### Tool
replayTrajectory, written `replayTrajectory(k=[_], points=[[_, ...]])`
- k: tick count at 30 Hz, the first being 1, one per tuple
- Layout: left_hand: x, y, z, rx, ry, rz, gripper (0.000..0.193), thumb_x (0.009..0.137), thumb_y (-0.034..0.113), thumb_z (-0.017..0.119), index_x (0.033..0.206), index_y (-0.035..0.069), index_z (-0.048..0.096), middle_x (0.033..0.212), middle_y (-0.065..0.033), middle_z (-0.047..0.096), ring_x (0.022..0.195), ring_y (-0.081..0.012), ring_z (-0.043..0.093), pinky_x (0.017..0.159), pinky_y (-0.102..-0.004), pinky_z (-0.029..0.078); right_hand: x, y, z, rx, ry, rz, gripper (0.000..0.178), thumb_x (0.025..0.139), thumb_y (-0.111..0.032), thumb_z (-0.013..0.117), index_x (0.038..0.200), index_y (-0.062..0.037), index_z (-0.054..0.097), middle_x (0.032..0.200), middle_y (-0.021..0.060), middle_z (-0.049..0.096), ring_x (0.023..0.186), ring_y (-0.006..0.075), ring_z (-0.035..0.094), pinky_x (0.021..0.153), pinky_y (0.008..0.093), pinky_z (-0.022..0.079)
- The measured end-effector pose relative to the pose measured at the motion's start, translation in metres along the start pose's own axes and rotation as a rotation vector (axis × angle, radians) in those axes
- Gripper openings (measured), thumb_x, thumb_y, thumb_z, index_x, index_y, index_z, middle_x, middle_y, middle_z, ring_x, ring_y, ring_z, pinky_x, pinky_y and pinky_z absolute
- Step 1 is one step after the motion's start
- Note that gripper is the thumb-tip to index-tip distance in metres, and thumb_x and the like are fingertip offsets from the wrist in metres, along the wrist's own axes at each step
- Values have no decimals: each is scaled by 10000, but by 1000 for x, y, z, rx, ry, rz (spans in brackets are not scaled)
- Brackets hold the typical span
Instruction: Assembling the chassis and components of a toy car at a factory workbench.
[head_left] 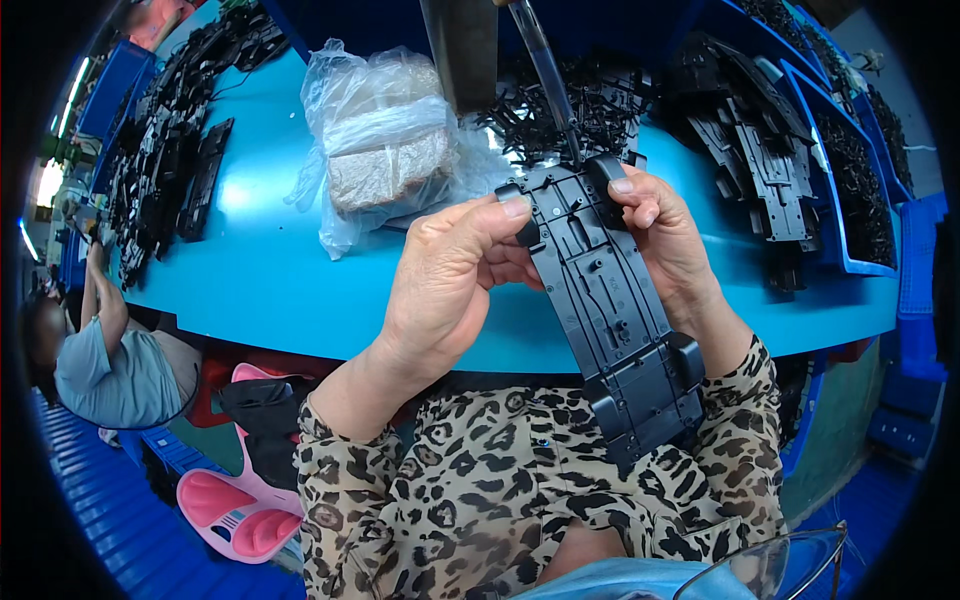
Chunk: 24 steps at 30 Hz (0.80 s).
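Observation:
Between my two hands is a long black plastic toy car chassis (605, 290), tilted with its far end raised over the table and its near end close to my body. My left hand (455, 255) grips the far left corner, thumb on top by the wheel arch. On the far right corner, my right hand (665, 225) pinches the other wheel arch between thumb and fingers. A screwdriver-like tool with a thin metal shaft (545, 70) hangs down just beyond the chassis, its tip near the far edge. Whether the tip touches the part I cannot tell.
A plastic-wrapped block (390, 150) sits on the blue table (290, 290). Small black parts (520, 110) lie heaped behind the chassis. More black chassis pieces are stacked right (760, 160) and left (160, 170). A blue bin (845, 190) stands far right; a person (125, 365) sits at left.

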<state>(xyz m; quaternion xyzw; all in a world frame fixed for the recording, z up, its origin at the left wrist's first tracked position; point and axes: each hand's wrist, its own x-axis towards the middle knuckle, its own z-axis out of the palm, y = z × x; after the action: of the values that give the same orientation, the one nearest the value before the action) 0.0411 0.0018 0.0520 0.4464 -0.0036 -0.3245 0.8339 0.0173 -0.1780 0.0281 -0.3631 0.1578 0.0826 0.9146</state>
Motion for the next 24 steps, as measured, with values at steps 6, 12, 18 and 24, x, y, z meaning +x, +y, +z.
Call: replayTrajectory(k=[6, 12, 18, 24], points=[[-1, 1, 3, 86, 9, 13, 184, 793, 163, 514, 793, -13, 567, 741, -71, 588, 603, -129, 558, 577, -249, 459, 1, 2, 2, 58, -27, 41, 55, 698, -46, 547, 734, -70, 513, 633, -80, 468, 501, -28, 399, 556, 108, 361], [-2, 1, 7, 110, 6, 23, 178, 791, 157, 518, 789, -13, 571, 739, -65, 588, 603, -118, 552, 577, -234, 449, 1, 0, -4, 12, -27, 29, 42, 703, -65, 540, 737, -64, 517, 647, -71, 466, 507, -25, 378, 539, 105, 348], [-2, 0, 8, 146, 1, 49, 177, 789, 155, 520, 796, -14, 573, 747, -63, 590, 604, -112, 550, 575, -227, 446, 3, 1, -6, -67, -56, -1, 82, 694, -97, 554, 755, -48, 530, 655, -61, 478, 517, -13, 384, 556, 106, 341], [-2, 2, 7, 151, -1, 53, 178, 789, 156, 520, 804, -13, 574, 744, -63, 593, 604, -108, 554, 571, -228, 450, -2, -4, -2, -90, -94, -27, 96, 715, -106, 554, 773, -31, 539, 658, -65, 487, 502, -18, 392, 540, 108, 344]])
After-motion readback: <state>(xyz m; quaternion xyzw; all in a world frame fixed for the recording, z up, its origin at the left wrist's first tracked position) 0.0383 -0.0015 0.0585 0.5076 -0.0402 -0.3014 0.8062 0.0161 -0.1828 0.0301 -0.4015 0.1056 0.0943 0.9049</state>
